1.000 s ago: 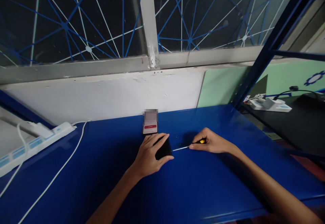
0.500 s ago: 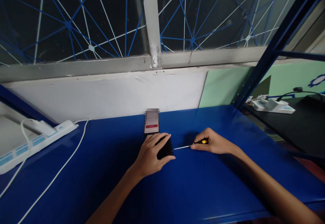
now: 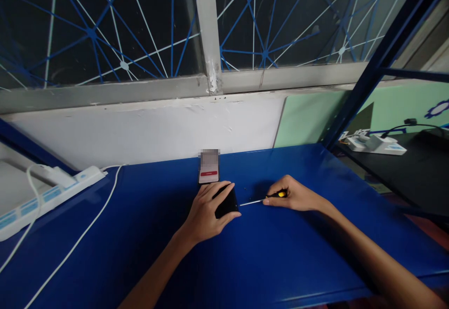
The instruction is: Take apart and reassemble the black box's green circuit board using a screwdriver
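While the black device point(image 3: 227, 202) lay flat on the blue worktop point(image 3: 266, 262), just before the propped phone point(image 3: 209, 171), left hand point(image 3: 205, 211) clamped it; right hand point(image 3: 293, 195) gripped the screwdriver point(image 3: 261, 200), tip at its edge. Judged rigid, light, slippery; best held by its sides.

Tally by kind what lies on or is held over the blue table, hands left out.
Phones: 2, a lit phone lying flat and a black phone under the left hand.
Screwdrivers: 1, the screwdriver in the right hand.
Power strips: 1, the white power strip at the table's left edge.
Total: 4.
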Available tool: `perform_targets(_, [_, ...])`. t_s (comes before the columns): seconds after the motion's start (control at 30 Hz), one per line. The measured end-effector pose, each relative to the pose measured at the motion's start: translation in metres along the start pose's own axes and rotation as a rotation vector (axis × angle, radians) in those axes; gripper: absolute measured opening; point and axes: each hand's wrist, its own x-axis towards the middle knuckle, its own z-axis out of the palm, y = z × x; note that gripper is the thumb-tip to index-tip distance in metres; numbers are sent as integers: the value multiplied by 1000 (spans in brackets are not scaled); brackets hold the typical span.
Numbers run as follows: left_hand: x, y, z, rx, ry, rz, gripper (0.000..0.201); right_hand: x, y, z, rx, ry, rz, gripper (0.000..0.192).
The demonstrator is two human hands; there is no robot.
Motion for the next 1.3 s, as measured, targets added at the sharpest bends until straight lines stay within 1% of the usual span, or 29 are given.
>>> perform_targets(0.17, [-1,0,1,2,-32,-7,59,0,0,0,-1,12,-2,40])
perform_targets(0.47, [0,1,0,1,-22,10,58,-1,-5,-1,10,14,10,39])
perform_targets(0.63, [0,-1,1,8,-28,11,59,-1,-3,2,2,13,-8,40])
perform_targets(0.83, [-1,-2,4,22,-40,28,58,1,1,2,-21,46,-9,39])
perform_targets(0.9, [-2,-2,5,35,-42,44,58,1,1,3,-18,21,-5,40])
perform_targets(1.07, [-4,-1,7,56,-55,52,56,2,-1,7,-31,-68,53,50])
perform_targets(1.3, [-7,0,12,104,-151,68,54,3,4,10,-18,-127,54,48])
